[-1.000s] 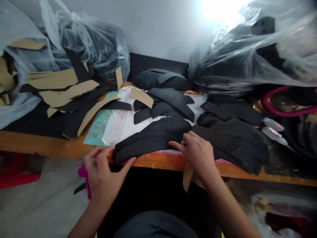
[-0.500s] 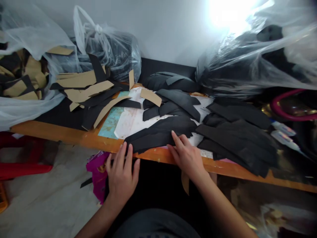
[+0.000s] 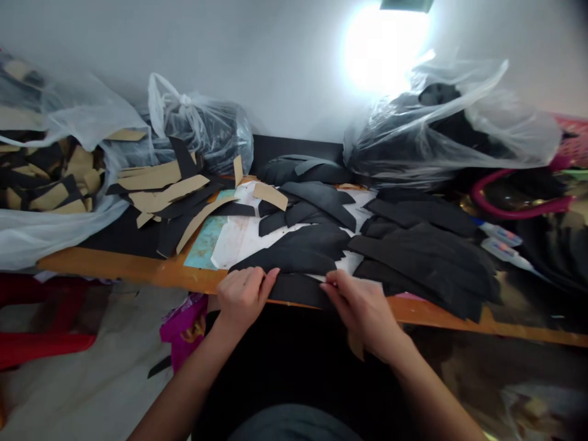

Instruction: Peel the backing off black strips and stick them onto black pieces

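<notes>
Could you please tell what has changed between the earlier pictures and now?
The front black strip has moved nearer, over the front edge of the table. The left hand, its fingers open before, has curled onto the strip's left part. The right hand stays at its right end. The tan pieces and tied bag stayed put.

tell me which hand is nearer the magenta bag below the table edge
Left. The left hand is above and right of the magenta bag, at the table's front edge; the right hand is farther right along that edge.
</notes>
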### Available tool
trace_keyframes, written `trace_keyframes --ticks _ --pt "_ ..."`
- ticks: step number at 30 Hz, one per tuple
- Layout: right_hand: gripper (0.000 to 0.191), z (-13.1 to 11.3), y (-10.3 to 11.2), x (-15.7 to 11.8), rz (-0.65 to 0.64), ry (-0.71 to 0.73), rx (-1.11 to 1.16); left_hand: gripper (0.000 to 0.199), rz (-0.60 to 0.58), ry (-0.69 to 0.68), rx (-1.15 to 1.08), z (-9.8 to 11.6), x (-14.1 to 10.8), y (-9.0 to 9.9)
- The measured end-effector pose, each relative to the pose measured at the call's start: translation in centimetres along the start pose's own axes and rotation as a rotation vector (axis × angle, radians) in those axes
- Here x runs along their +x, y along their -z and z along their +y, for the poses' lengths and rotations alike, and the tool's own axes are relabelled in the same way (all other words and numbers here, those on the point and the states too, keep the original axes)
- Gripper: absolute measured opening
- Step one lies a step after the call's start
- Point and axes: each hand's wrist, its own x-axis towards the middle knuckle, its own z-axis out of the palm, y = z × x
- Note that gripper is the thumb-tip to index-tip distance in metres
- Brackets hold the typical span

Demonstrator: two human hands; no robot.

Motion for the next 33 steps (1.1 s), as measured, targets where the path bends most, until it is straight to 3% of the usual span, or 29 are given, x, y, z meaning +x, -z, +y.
trace_keyframes --ticks 2,5,8,11,13,15,16,18,19,22,25,27,30,33 --pt "0.025 2.6 2.6 -1.5 0.081 -0.046 0.024 0.042 0.004 0.127 0.030 -2.3 0.4 0.7" --pt "0.034 8.8 6.5 -3.8 0.326 -0.293 -0.109 0.033 0.000 0.386 0.159 -7.7 2.2 1.7" --pt "0.039 14.0 9.1 -5.4 0.282 -0.498 -0.394 0.038 -0.128 0.394 0.277 -13.1 3.9 2.4" --pt "0.054 13.8 9.7 -6.0 0.384 -0.573 -0.609 0.034 -0.240 0.426 0.263 -15.3 4.2 2.6" --pt "0.047 10.7 9.1 -5.8 0.550 -0.552 -0.554 0.031 -0.140 0.567 0.092 -14.0 3.6 2.5" --pt "0.024 6.4 7.6 -5.0 0.507 -0.443 -0.273 0.034 -0.006 0.751 -0.256 -10.8 2.8 2.2" --pt "0.015 4.3 6.6 -4.4 0.444 -0.344 -0.063 0.038 0.016 0.831 -0.482 -8.6 2.3 2.0" --pt "0.014 0.7 4.1 -2.8 0.105 -0.204 0.349 0.047 0.005 0.926 -0.855 -3.9 1.5 1.7" --pt "0.015 -0.7 2.7 -1.9 0.010 -0.174 0.480 0.050 0.019 0.958 -0.949 -1.6 1.1 1.6" --pt "0.016 -2.9 -1.3 -0.1 -0.019 -0.185 0.747 0.049 0.011 0.981 -1.105 3.7 0.0 1.5" --pt "0.018 -3.2 -3.2 0.3 -0.057 -0.217 0.873 0.044 -0.010 0.960 -1.080 5.8 -1.1 1.7" --pt "0.025 -3.0 -3.0 0.0 -0.101 -0.256 0.940 0.043 0.021 0.856 -0.879 5.9 -1.7 2.1" --pt "0.032 -2.8 -1.6 -0.8 -0.165 -0.294 1.076 0.034 0.021 0.456 -0.528 5.5 -2.0 3.4" --pt "0.037 -3.1 -0.5 -1.5 -0.197 -0.280 1.259 0.039 -0.097 0.005 -0.601 5.7 -1.5 4.8"
